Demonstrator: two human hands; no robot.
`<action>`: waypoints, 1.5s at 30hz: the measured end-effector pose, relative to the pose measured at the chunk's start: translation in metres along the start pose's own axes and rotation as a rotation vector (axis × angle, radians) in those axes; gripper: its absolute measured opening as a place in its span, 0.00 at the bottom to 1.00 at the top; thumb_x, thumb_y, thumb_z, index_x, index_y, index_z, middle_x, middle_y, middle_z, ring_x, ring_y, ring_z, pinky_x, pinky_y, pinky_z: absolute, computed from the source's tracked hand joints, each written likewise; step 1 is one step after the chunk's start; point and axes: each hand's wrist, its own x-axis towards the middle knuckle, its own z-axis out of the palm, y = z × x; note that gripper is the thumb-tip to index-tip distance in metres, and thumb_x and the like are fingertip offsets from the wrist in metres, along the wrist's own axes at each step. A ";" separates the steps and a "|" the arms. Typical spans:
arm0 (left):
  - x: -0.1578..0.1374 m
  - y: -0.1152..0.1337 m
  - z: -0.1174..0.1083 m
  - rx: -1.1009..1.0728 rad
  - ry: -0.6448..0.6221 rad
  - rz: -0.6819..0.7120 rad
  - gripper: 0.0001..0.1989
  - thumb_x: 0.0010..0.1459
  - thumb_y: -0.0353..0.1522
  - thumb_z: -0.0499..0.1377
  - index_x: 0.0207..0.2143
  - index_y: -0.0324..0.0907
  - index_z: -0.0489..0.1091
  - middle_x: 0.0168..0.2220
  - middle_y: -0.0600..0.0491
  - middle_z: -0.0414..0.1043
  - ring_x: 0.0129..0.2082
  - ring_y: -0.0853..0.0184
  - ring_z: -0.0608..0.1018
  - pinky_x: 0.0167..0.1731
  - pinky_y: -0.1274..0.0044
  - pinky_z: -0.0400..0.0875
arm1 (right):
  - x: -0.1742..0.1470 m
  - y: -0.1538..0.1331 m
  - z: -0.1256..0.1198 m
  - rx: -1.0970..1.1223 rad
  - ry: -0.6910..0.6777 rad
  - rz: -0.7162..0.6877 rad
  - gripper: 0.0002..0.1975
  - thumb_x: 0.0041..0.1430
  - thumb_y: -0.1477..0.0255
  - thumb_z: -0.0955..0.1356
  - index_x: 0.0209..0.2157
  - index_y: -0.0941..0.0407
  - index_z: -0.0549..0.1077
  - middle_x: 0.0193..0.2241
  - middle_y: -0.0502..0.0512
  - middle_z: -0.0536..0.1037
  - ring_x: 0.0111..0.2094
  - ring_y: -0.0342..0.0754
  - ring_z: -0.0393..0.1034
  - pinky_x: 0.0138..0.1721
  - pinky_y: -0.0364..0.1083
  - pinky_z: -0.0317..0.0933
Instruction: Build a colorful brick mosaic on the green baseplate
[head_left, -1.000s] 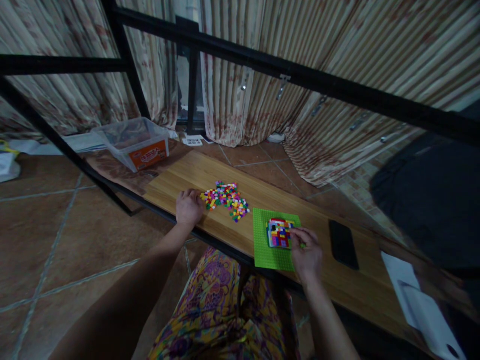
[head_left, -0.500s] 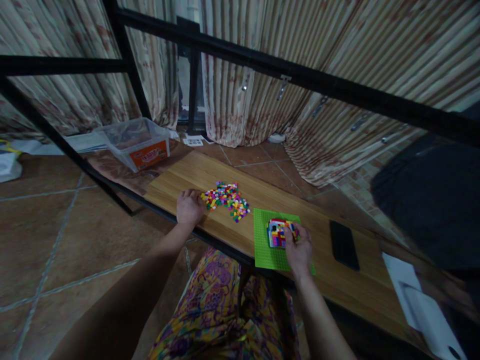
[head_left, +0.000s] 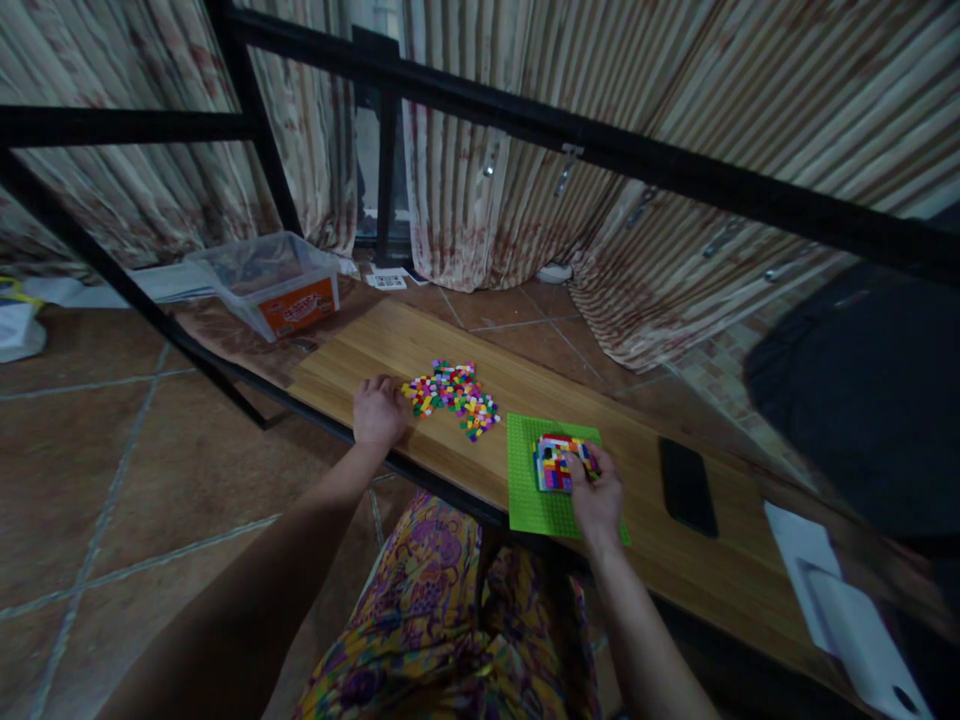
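Observation:
My left hand (head_left: 379, 412) rests on the wooden board at the left end of a loose pile of small coloured toy bricks (head_left: 454, 390). Its fingers are curled in, and whatever they may pinch is hidden. On a green studded baseplate (head_left: 523, 500) sits a multicoloured brick build (head_left: 553, 468), roughly a low block. My right hand (head_left: 600, 495) grips the build's right side, thumb on top and fingers around the far right edge. The hand covers part of the build and of the baseplate.
A black phone (head_left: 687, 487) lies on the wooden board (head_left: 637, 425) right of the baseplate. Beyond the board's left end stands a clear plastic box (head_left: 262, 285) with an orange label. A black metal bar (head_left: 480, 105) crosses above, before striped curtains (head_left: 480, 210).
Both hands stay in nearly the same places, the left by the pile and the right on the build. The whole view has shifted very slightly.

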 end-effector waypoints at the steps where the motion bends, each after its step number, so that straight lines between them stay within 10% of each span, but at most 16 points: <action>1: 0.000 0.000 0.000 0.003 0.002 0.000 0.16 0.57 0.28 0.49 0.40 0.39 0.76 0.41 0.44 0.75 0.43 0.54 0.73 0.48 0.65 0.67 | 0.000 0.000 0.000 0.006 -0.001 0.003 0.29 0.52 0.54 0.67 0.49 0.59 0.72 0.44 0.63 0.76 0.40 0.52 0.71 0.44 0.51 0.64; 20: 0.000 0.003 -0.005 0.003 -0.031 -0.007 0.17 0.57 0.28 0.49 0.41 0.38 0.76 0.42 0.43 0.75 0.45 0.54 0.73 0.49 0.65 0.67 | 0.003 -0.006 0.001 0.101 -0.014 0.061 0.28 0.51 0.54 0.68 0.48 0.58 0.73 0.42 0.60 0.78 0.39 0.50 0.72 0.43 0.50 0.65; 30: -0.001 0.004 -0.004 0.002 -0.047 -0.029 0.17 0.57 0.28 0.49 0.42 0.38 0.75 0.43 0.44 0.75 0.45 0.54 0.72 0.49 0.66 0.66 | -0.001 -0.028 -0.008 0.103 0.243 0.030 0.25 0.57 0.56 0.63 0.46 0.60 0.73 0.43 0.62 0.77 0.42 0.51 0.71 0.47 0.51 0.62; 38: -0.001 0.001 -0.001 -0.004 -0.026 -0.009 0.16 0.58 0.28 0.49 0.40 0.39 0.76 0.42 0.46 0.76 0.44 0.56 0.73 0.49 0.66 0.67 | -0.029 -0.079 0.029 -0.061 -0.180 -0.391 0.13 0.61 0.66 0.63 0.40 0.55 0.76 0.39 0.57 0.76 0.43 0.50 0.69 0.48 0.51 0.62; 45: -0.002 0.001 0.000 -0.006 -0.010 -0.008 0.15 0.58 0.28 0.50 0.40 0.38 0.76 0.41 0.46 0.76 0.43 0.57 0.73 0.48 0.67 0.67 | -0.034 -0.080 0.068 -0.284 -0.364 -0.444 0.12 0.61 0.71 0.62 0.39 0.55 0.77 0.38 0.57 0.76 0.42 0.51 0.67 0.45 0.50 0.61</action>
